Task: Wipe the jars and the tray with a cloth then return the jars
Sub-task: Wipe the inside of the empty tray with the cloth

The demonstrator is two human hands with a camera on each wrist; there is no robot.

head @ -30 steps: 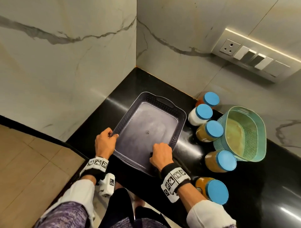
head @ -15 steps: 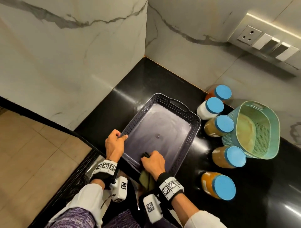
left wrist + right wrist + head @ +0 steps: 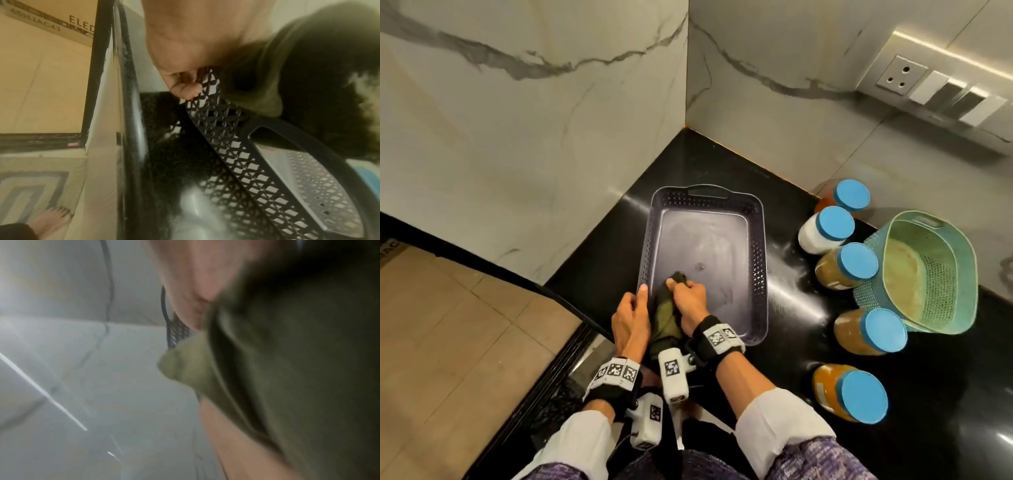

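Observation:
A dark grey perforated tray sits on the black counter, with nothing in it but the cloth. My right hand grips an olive green cloth inside the tray's near left corner. In the right wrist view the cloth fills the frame, blurred. My left hand holds the tray's near left rim, thumb along the edge; in the left wrist view its fingers curl against the mesh wall. Several blue-lidded jars stand right of the tray, among them a white one and an amber one.
A teal mesh basket stands behind the jars at the right. Marble walls meet in a corner behind the tray. A socket and switch panel is on the right wall. The counter edge drops to a tiled floor at the left.
The tray has turned to lie square to me. My right hand has brought the green cloth up into the tray's near corner. My left hand shifted along the rim toward the right hand.

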